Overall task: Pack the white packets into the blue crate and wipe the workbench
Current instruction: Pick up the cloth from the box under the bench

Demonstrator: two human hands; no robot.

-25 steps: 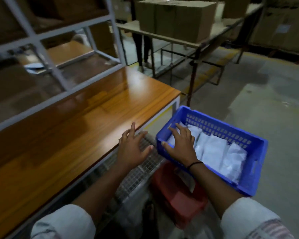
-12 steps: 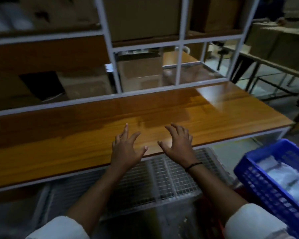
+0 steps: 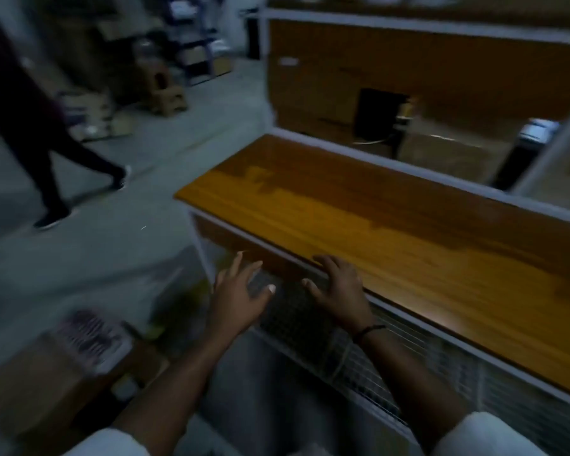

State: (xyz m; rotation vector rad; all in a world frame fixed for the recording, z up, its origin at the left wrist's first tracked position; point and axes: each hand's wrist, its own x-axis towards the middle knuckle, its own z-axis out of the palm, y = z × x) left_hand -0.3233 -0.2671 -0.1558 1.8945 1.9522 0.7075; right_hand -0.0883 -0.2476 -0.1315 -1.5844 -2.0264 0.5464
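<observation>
head view: the wooden desk (image 3: 392,225) runs from the middle off to the right. a person in dark clothes (image 3: 30,110) walks across the floor at far left. a wire mesh shelf (image 3: 310,317) sits below the desk's front edge. over it the left hand (image 3: 237,297) and right hand (image 3: 339,287) are spread and released, grasping nothing, with the right fingertips at the desk's edge.

Workbench (image 3: 392,218): glossy orange-brown wood top, white metal frame, runs from centre toward right. Wire mesh shelf (image 3: 290,314) sits below near edge. Grey floor (image 3: 129,258) lies at left; blurred cardboard boxes (image 3: 165,93) stand on it far back.
</observation>
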